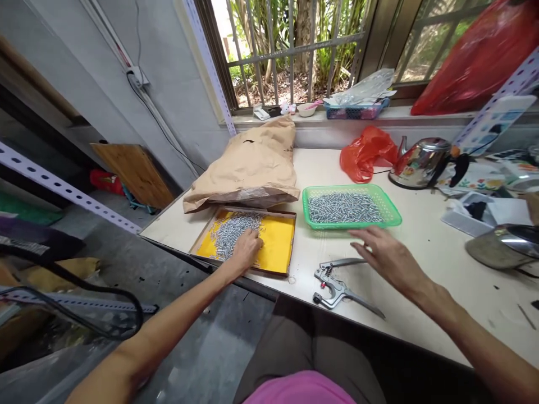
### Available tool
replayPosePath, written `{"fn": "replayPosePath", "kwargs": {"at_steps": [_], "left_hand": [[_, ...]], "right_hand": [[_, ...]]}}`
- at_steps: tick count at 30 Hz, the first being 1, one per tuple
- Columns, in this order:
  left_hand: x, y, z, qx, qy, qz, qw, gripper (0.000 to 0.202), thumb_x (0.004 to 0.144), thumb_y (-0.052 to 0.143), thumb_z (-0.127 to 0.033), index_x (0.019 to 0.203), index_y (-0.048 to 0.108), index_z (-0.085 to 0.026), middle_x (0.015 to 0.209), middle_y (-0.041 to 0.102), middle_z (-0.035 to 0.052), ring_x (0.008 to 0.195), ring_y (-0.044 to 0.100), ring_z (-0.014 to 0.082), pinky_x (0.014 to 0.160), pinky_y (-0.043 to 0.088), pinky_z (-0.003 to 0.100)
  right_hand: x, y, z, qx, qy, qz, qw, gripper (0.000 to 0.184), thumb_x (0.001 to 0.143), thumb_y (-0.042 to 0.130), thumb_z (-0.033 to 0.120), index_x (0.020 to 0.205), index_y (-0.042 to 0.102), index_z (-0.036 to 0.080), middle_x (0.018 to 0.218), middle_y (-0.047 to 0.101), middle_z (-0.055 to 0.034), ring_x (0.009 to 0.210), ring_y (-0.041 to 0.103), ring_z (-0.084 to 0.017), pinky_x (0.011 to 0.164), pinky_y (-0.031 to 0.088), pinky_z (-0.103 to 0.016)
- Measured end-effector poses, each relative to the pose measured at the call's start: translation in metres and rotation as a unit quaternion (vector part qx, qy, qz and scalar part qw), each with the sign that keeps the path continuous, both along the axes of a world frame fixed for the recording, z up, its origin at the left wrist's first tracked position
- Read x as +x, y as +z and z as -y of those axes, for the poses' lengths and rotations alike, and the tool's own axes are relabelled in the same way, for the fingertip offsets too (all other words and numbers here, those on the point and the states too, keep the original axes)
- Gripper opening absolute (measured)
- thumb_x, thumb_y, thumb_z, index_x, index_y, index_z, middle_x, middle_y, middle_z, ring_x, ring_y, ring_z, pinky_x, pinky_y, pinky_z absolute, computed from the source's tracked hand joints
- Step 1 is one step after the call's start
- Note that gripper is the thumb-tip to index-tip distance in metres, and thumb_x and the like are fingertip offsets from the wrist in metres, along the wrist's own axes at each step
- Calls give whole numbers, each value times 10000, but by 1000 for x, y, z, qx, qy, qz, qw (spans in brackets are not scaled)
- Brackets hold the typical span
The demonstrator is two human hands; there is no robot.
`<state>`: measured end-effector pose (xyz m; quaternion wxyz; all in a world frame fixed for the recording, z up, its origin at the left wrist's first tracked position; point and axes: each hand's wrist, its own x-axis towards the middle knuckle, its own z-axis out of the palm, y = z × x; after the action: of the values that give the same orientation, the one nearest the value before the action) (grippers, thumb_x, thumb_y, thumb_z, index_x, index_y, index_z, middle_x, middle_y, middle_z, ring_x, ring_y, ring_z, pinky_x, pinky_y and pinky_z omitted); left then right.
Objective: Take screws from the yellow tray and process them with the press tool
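My left hand (248,247) is over a shallow yellow-lined tray (278,244), its fingers curled down at the edge of a pile of small silvery metal pins (229,235). Whatever those fingers pinch is hidden. My right hand (385,252) hovers just in front of a green plastic basket (396,216), fingers stretched out and apart with nothing visible in them. More of the same small metal parts (345,207) fill that basket. Hand pliers (337,289) with spread handles lie on the table, left of and below my right hand.
A large brown paper sack (252,163) lies behind the tray. Beyond the basket are a crumpled red plastic bag (368,154) and a metal kettle (421,163). A grey box (471,213) and a shiny metal object (505,247) stand at the right. The white table's (303,289) front edge runs before my lap.
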<state>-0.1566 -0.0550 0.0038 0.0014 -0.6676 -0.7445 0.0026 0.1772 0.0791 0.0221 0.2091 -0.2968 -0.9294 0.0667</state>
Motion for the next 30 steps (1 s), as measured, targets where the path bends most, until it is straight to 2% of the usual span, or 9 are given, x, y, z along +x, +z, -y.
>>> {"fn": "replayPosePath", "kwargs": {"at_steps": [4, 7, 9, 12, 15, 17, 19, 24, 30], "left_hand": [[-7, 6, -11, -16, 9, 16, 1000, 231, 824, 484, -125, 680, 661, -164, 834, 623, 138, 939, 529, 272, 765, 440, 357], [-7, 13, -16, -14, 15, 32, 999, 231, 823, 469, -161, 678, 649, -167, 839, 631, 131, 935, 547, 263, 784, 452, 354], [4, 18, -15, 22, 11, 74, 997, 227, 833, 461, -209, 724, 656, -173, 859, 645, 113, 920, 567, 243, 809, 454, 347], [44, 23, -8, 49, 27, 233, 971, 229, 832, 474, -302, 798, 667, -185, 831, 679, 61, 804, 606, 195, 762, 464, 307], [96, 15, -1, 5, 58, 401, 914, 262, 802, 506, -375, 792, 677, -177, 730, 679, 25, 671, 599, 156, 635, 454, 251], [123, 3, 1, -15, 78, 457, 886, 288, 778, 526, -408, 786, 683, -167, 684, 664, 16, 617, 577, 144, 568, 429, 231], [139, -11, 1, -29, 97, 481, 871, 311, 758, 542, -435, 775, 682, -158, 638, 639, 9, 569, 548, 134, 522, 399, 223], [142, -31, 1, -58, 124, 494, 859, 354, 735, 564, -488, 757, 667, -149, 539, 561, -14, 489, 472, 113, 470, 338, 210], [142, -24, 0, -97, 139, 480, 861, 365, 722, 563, -479, 755, 666, -131, 531, 525, -21, 479, 433, 99, 467, 306, 206]], "right_hand": [[23, -16, 52, -125, 30, 55, 990, 290, 976, 377, 286, 1162, 587, 211, 1009, 591, -82, 833, 618, -190, 744, 518, -322], [33, -30, 72, -172, 14, 82, 982, 269, 965, 410, 272, 1162, 585, 217, 992, 581, -72, 817, 617, -180, 722, 519, -306], [36, -37, 78, -173, -5, 86, 981, 252, 960, 424, 246, 1146, 592, 220, 978, 578, -66, 820, 613, -177, 731, 511, -300], [35, -41, 82, -162, -24, 91, 982, 230, 962, 416, 197, 1073, 616, 208, 930, 578, -58, 812, 605, -170, 735, 491, -282], [33, -40, 83, -155, -34, 99, 982, 217, 963, 416, 173, 1014, 626, 194, 902, 580, -52, 808, 592, -165, 732, 469, -269], [32, -40, 83, -150, -39, 104, 982, 207, 965, 423, 176, 994, 627, 191, 907, 580, -49, 808, 583, -160, 725, 455, -263], [32, -41, 83, -143, -43, 111, 983, 199, 964, 429, 178, 985, 626, 195, 911, 579, -45, 806, 575, -157, 710, 442, -257], [32, -44, 83, -136, -44, 115, 983, 189, 966, 431, 178, 977, 619, 188, 922, 579, -46, 817, 566, -155, 711, 424, -257], [32, -43, 83, -131, -53, 118, 983, 201, 974, 427, 185, 951, 627, 182, 893, 585, -51, 821, 561, -153, 699, 404, -255]]}}
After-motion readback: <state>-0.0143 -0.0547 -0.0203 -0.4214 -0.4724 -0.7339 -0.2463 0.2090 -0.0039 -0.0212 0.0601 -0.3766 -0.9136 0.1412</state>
